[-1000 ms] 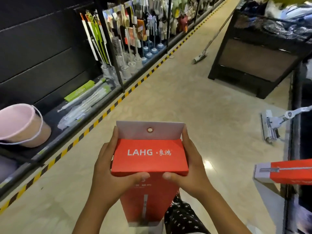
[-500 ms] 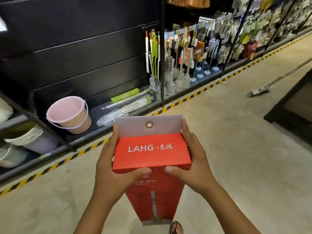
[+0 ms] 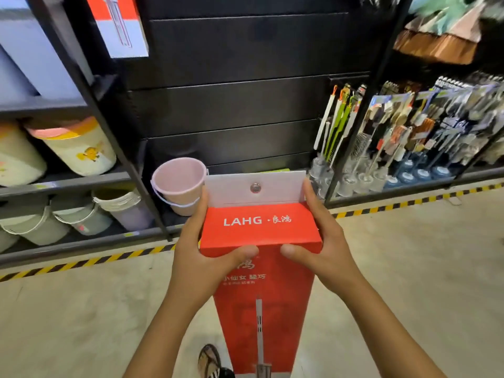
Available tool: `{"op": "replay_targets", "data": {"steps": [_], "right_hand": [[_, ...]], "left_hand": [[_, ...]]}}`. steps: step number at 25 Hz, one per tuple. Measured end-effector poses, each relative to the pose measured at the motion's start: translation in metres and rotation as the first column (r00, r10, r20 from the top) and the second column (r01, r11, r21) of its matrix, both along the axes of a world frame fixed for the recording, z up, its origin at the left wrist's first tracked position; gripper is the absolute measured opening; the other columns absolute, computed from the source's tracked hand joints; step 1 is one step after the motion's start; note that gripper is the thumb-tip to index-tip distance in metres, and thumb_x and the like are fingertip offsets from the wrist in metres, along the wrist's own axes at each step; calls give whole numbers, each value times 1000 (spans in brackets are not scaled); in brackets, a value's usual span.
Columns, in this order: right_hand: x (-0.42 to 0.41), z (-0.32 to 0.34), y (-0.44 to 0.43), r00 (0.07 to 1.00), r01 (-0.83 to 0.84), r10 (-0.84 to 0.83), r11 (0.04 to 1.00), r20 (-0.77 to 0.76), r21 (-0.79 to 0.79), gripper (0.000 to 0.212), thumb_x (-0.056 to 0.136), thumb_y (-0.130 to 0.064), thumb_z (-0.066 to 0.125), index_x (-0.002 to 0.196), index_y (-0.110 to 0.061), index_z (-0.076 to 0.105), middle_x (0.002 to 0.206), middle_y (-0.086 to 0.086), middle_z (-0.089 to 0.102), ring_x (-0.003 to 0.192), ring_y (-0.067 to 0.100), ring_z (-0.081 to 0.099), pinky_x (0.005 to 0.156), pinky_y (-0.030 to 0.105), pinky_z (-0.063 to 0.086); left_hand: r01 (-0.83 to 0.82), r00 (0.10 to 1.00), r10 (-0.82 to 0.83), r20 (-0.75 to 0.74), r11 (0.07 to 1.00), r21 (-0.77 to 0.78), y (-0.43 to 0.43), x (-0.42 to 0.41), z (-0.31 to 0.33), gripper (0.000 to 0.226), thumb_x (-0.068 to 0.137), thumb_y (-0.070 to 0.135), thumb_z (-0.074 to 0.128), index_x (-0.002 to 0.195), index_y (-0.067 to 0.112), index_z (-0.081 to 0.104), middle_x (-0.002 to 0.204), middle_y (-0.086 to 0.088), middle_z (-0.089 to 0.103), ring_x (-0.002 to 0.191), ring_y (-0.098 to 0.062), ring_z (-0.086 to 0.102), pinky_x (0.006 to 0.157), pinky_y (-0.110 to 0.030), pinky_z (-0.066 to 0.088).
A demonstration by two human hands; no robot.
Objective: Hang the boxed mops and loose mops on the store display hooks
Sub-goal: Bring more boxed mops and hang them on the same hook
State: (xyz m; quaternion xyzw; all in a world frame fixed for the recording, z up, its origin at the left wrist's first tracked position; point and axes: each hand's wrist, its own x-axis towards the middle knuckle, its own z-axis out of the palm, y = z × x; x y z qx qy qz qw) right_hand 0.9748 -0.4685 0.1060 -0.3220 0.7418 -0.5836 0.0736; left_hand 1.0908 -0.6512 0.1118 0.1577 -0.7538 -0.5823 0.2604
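Boxed mop (image 3: 260, 230) before bucket (image 3: 178, 184)

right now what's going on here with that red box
A person is holding a red boxed mop upright by its top end. The left hand and right hand grip its sides, with the thumbs on the front. Its white hang tab with a metal eyelet points towards the black panel wall, and it is not on a hook yet. A matching box shows at the upper left, and a pink bucket sits on the low shelf behind.
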Motion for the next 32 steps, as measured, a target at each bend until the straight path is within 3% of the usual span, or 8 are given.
{"op": "replay_targets", "data": {"steps": [3, 7, 11, 14, 20, 25, 29, 32], "right_hand": [[-22, 13, -71, 999, -36, 36, 999, -10, 5, 101, 58, -68, 73, 144, -59, 20, 133, -30, 44, 122, -2, 50, 97, 28, 48], [-49, 32, -159, 995, -96, 96, 995, -7, 15, 103, 56, -74, 72, 143, -61, 17, 137, -14, 48, 121, 8, 54, 98, 41, 50], [-74, 44, -238, 991, -130, 130, 991, -8, -35, 107, 51, -80, 71, 143, -60, 19, 140, -17, 47, 122, 7, 54, 98, 40, 51], [-94, 56, -288, 987, -157, 159, 982, 12, -103, 108, 51, -79, 72, 144, -57, 22, 136, -19, 51, 119, 7, 57, 96, 35, 52], [-155, 89, -368, 968, -247, 250, 950, -11, -190, 104, 54, -72, 76, 144, -56, 25, 127, -25, 59, 114, 7, 62, 87, 23, 54], [-229, 128, -426, 938, -348, 337, 913, -88, -212, 86, 57, -71, 74, 129, -73, 28, 117, -36, 61, 107, -4, 63, 80, 9, 48], [-302, 177, -471, 894, -442, 410, 872, -179, -210, 88, 62, -65, 73, 135, -67, 24, 119, -32, 63, 109, -6, 61, 82, 6, 46], [-346, 216, -496, 866, -493, 450, 842, -219, -219, 93, 63, -61, 74, 142, -59, 24, 119, -27, 64, 111, -3, 62, 87, 16, 50]], "left_hand": [[2, 1000, -3, 11, 1000, 29, -73, -12, 11, 108, 48, 66, 83, 139, 62, 25, 132, 24, 53, 108, 12, 58, 70, -5, 50], [-1, 1000, 1, 10, 999, 32, -164, -27, 23, 110, 50, 55, 87, 141, 60, 27, 133, 19, 54, 107, 2, 62, 66, -11, 54], [-30, 999, 29, -26, 999, -23, -238, -49, 42, 107, 48, 64, 87, 136, 68, 27, 137, 16, 52, 114, -7, 61, 76, -21, 59], [-61, 998, 58, -39, 995, -84, -284, -68, 59, 110, 45, 66, 79, 142, 61, 27, 136, 11, 53, 119, -13, 58, 90, -37, 57], [-88, 992, 80, -97, 993, -76, -358, -120, 94, 103, 52, 62, 86, 139, 63, 30, 122, 21, 60, 104, 3, 63, 68, -10, 55], [-138, 979, 120, -165, 986, -98, -411, -182, 128, 103, 46, 62, 81, 137, 59, 34, 104, 34, 65, 95, 7, 66, 64, -8, 53], [-175, 963, 135, -233, 972, -158, -451, -246, 172, 103, 47, 60, 81, 139, 57, 36, 103, 29, 68, 94, 2, 69, 66, -10, 54], [-216, 947, 160, -279, 959, -183, -474, -285, 209, 101, 46, 59, 83, 137, 57, 39, 99, 21, 73, 92, -3, 71, 70, -13, 55]]}}
